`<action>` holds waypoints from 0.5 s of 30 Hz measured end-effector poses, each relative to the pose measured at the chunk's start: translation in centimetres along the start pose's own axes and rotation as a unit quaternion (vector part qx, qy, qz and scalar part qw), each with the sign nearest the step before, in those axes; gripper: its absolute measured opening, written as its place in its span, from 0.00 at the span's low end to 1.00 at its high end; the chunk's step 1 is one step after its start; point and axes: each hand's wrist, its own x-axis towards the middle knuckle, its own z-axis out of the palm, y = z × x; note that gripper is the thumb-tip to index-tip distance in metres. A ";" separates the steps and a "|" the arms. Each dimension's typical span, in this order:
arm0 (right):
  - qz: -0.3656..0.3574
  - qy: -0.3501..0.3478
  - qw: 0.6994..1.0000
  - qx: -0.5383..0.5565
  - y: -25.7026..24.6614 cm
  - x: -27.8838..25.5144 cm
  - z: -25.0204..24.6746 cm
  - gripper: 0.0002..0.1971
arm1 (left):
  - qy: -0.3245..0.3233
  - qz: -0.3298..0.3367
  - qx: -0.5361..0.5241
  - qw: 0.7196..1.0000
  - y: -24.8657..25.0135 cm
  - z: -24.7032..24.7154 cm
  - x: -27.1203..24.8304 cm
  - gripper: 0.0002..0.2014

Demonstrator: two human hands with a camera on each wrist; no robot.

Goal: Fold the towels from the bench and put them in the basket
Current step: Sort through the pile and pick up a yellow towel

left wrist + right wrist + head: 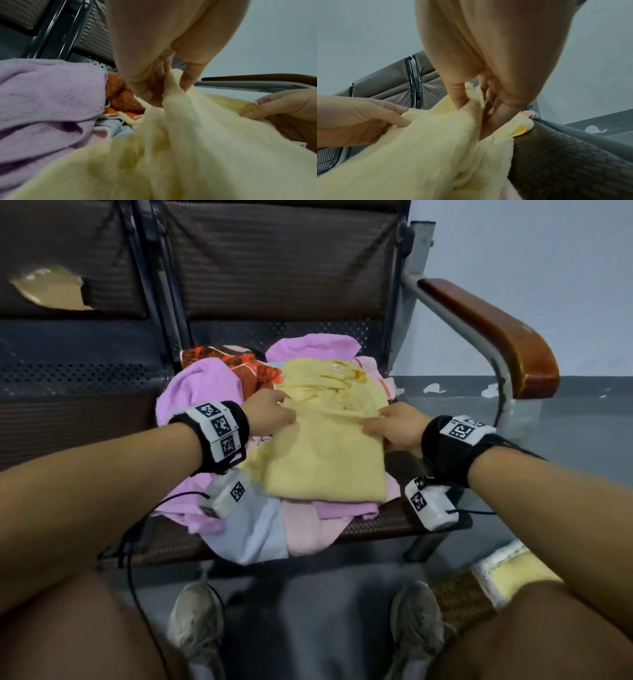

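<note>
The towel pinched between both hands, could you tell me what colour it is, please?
Pale yellow; the towel shows best in the head view, held by the left hand and right hand.

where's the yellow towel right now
In the head view the yellow towel lies atop the towel pile on the bench seat, between the left hand and right hand.

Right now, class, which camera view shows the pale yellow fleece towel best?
The head view: the pale yellow fleece towel lies whole on the pile, the left hand and right hand pinching its far edge. The left wrist and right wrist views show only close, partial cloth at the pinching fingers.
</note>
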 end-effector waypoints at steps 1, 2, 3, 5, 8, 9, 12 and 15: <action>-0.015 0.028 0.999 -0.022 0.1 0.8 0.1 0.03 | 0.039 0.011 0.028 0.999 -0.3 0.1 1.0 0.21; -0.026 0.047 0.997 -0.046 0.3 1.6 0.1 0.06 | 0.072 0.020 0.051 0.996 -0.6 0.3 1.8 0.22; -0.032 0.062 0.995 -0.066 0.4 2.3 0.2 0.08 | 0.098 0.029 0.065 0.993 -0.9 0.6 2.5 0.22; -0.047 0.091 0.990 -0.101 0.5 3.3 0.5 0.10 | 0.134 0.041 0.080 0.987 -1.4 1.0 3.6 0.21; -0.053 0.124 0.981 -0.136 0.7 4.5 0.8 0.07 | 0.132 0.033 0.030 0.990 -2.2 1.5 4.1 0.24; -0.048 0.129 0.979 -0.152 0.7 4.6 0.8 0.12 | 0.119 0.040 0.016 0.992 -2.4 1.7 3.9 0.26; -0.118 0.145 0.954 -0.235 0.8 3.2 1.0 0.20 | 0.089 0.119 0.072 0.986 -2.9 2.0 1.8 0.23; -0.237 0.078 0.926 -0.283 1.5 0.1 1.3 0.09 | -0.020 0.169 0.126 0.977 -3.7 2.1 -1.1 0.28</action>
